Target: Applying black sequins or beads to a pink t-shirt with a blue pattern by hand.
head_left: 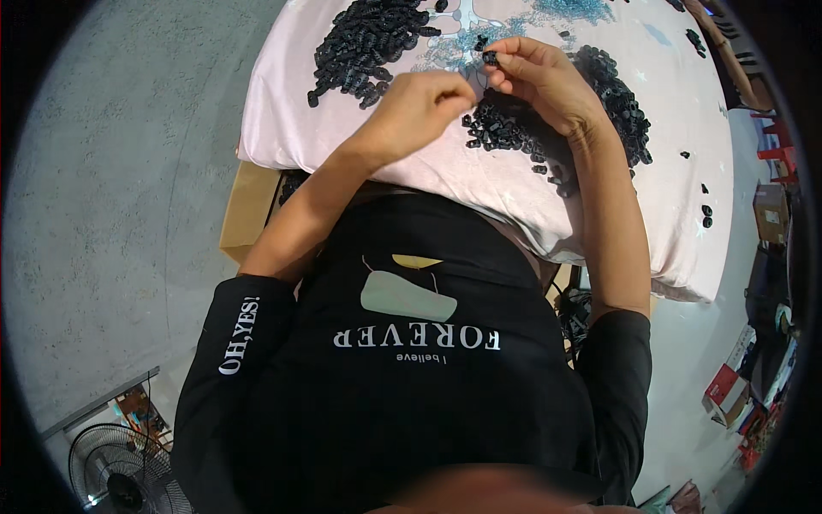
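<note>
While the L hand (419,111) is held nearer the body, fingertips curled together (can't tell if anything's in them), the small blk pile (501,128) lies approx 3 o'clock from it on the pink cloth (291,111). Slightly farther out, the R hand (535,77) pinches a blk part (490,58), which sits approx 1 o'clock from the L fingertips; hands close but apart. Long axis: too small to tell. Farther, a big blk heap (368,43), approx 11 o'clock from L.
</note>
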A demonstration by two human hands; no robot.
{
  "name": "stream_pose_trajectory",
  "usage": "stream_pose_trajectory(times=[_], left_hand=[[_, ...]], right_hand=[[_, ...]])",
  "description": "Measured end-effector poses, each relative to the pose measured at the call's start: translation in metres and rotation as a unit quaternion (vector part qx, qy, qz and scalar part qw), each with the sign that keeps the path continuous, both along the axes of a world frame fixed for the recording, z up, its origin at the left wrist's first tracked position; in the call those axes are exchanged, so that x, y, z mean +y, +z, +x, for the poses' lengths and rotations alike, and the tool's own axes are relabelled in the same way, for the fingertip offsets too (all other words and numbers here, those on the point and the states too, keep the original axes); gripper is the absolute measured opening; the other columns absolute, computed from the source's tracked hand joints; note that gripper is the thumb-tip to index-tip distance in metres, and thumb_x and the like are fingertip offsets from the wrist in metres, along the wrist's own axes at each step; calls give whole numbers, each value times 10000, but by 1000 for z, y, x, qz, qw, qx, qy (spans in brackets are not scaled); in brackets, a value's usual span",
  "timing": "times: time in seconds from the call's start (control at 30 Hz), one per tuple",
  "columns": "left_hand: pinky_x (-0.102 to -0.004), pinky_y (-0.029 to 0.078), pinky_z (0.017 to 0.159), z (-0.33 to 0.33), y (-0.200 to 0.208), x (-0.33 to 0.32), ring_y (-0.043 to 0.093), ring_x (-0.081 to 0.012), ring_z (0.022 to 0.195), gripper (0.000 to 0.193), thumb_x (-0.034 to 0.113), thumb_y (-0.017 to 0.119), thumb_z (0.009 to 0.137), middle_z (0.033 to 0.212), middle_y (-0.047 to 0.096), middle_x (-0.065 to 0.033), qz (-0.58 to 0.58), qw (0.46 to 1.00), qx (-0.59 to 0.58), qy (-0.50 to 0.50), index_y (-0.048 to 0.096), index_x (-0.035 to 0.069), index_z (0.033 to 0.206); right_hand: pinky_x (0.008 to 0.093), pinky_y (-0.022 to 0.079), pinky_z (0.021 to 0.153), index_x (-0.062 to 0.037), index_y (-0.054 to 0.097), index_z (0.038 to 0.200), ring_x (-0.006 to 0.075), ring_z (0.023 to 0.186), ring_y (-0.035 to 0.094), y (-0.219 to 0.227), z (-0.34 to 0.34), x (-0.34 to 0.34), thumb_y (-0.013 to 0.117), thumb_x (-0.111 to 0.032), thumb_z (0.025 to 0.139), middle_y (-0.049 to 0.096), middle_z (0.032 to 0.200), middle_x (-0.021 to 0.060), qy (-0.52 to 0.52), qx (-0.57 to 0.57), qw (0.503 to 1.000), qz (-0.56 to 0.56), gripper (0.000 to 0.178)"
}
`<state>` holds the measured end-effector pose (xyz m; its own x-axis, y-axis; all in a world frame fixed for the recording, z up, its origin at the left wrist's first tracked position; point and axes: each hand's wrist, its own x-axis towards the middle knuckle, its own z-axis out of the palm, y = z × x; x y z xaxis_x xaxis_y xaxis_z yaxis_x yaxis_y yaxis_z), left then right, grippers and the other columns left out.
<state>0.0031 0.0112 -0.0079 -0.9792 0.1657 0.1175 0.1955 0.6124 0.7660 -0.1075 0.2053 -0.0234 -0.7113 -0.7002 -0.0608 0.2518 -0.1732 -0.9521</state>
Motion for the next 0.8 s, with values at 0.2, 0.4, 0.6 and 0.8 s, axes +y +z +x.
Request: stream_pose_trajectory(times=[0.2,0.4,0.6,0.8], left_hand=[[-319,517,694,11,-17,5,643,-229,759,150,63,687,850,879,622,-112,-109,988,98,-52,645,19,988],[-346,497,705,8,-10,-3,627,-251,786,125,38,643,858,889,606,-124,-124,986,86,-75,599,19,974],[-365,490,705,11,-9,-10,620,-263,780,109,18,615,854,882,600,-125,-120,987,90,-60,590,12,960],[-359,497,707,17,-16,-1,630,-268,796,118,59,650,856,883,611,-128,-113,989,90,0,593,9,947]], right_hand=[[203,526,730,-16,606,1146,91,796,622,0,1,-1,577,-122,986,665,945,49,-29,-17,999,9,194],[209,525,728,-14,598,1137,99,791,625,6,2,2,592,-120,976,666,945,63,-25,-17,1000,-9,194],[213,531,741,-21,598,1132,101,798,636,4,0,3,593,-122,976,677,963,78,-34,-8,999,-19,186],[209,528,743,-31,599,1128,100,820,643,3,1,2,591,-130,978,677,962,65,-31,6,999,5,180]])
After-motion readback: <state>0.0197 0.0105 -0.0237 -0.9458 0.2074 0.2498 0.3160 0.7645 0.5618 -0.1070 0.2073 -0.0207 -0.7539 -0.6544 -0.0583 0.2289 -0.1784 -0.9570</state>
